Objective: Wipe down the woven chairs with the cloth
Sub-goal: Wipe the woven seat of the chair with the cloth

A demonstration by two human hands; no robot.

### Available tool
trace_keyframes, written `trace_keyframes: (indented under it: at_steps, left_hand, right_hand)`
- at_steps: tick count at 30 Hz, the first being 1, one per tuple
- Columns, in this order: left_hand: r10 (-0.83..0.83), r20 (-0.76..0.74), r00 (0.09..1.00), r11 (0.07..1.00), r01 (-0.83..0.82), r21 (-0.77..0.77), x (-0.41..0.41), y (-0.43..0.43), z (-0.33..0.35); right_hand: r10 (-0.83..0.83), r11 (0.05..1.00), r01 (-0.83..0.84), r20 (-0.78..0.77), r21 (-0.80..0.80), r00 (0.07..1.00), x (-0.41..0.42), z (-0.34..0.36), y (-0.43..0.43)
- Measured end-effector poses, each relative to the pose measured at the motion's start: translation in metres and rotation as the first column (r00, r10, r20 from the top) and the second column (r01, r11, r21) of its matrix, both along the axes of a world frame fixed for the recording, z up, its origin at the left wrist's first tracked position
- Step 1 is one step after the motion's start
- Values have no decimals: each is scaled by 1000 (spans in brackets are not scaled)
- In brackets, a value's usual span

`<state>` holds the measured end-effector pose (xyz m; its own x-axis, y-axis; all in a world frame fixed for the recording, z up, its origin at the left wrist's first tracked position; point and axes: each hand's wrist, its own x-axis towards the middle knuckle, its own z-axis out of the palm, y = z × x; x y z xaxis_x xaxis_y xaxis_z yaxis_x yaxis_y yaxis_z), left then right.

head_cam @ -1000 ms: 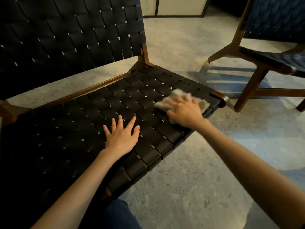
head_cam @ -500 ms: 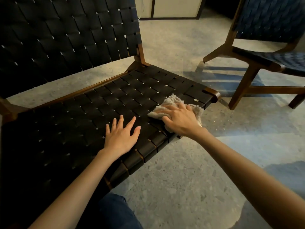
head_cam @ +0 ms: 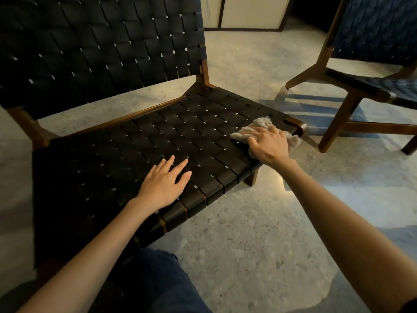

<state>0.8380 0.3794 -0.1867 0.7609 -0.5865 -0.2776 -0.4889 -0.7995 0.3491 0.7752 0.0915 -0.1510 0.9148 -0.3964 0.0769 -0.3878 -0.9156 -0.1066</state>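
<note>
A low chair with a black woven seat (head_cam: 158, 136), a woven back and a brown wooden frame fills the left and middle of the view. A grey-beige cloth (head_cam: 261, 122) lies bunched on the seat's front right part, just left of the wooden corner. My right hand (head_cam: 268, 145) lies on top of the cloth, fingers bent over it, and holds it against the straps. My left hand (head_cam: 164, 181) rests flat on the seat near its front edge, fingers straight and spread, holding nothing.
A second woven chair (head_cam: 370, 86) with dark blue straps and wooden legs stands at the right rear. Speckled stone floor (head_cam: 248, 233) surrounds both chairs. My knee in dark trousers (head_cam: 162, 279) shows at the bottom. A pale cabinet (head_cam: 246, 12) stands at the back.
My right hand slid the cloth toward the seat's front edge, then back toward the right corner. My left hand stayed flat in the same spot on the seat.
</note>
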Motion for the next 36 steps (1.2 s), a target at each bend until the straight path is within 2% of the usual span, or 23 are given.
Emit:
trace_keyframes:
  at_steps: [7, 13, 16, 19, 21, 24, 26, 28, 32, 36]
  left_hand:
    - [55, 18, 998, 995, -56, 80, -4, 51, 10]
    - [200, 109, 974, 953, -219, 210, -4, 113, 19]
    - [227, 108, 968, 940, -247, 234, -4, 133, 26]
    - [242, 99, 965, 940, -258, 225, -4, 141, 31]
    - [242, 90, 966, 944, -256, 208, -4, 143, 32]
    - [232, 104, 967, 948, -249, 198, -5, 143, 31]
    - [226, 115, 967, 950, -245, 193, -2, 144, 30]
    - [218, 124, 968, 952, -239, 189, 2, 147, 30]
    - [242, 137, 960, 948, -264, 177, 12, 150, 26]
    - [282, 185, 941, 931, -315, 184, 21, 151, 21]
  right_hand:
    - [218, 966, -208, -50, 154, 975, -12, -8, 128]
    - [380, 901, -363, -28, 239, 925, -17, -12, 235]
    - [394, 887, -374, -23, 270, 919, -16, -12, 250]
    - [419, 888, -398, -51, 229, 907, -14, -12, 236]
    - [368, 924, -349, -117, 156, 922, -3, -11, 207]
    - [146, 989, -143, -212, 28, 966, 15, -7, 148]
    - [51, 999, -45, -259, 26, 965, 25, -4, 123]
    - [42, 998, -26, -277, 60, 960, 34, -5, 126]
    - [217, 969, -172, -280, 177, 935, 45, -17, 205]
    - [404, 888, -322, -223, 329, 887, 46, -26, 277]
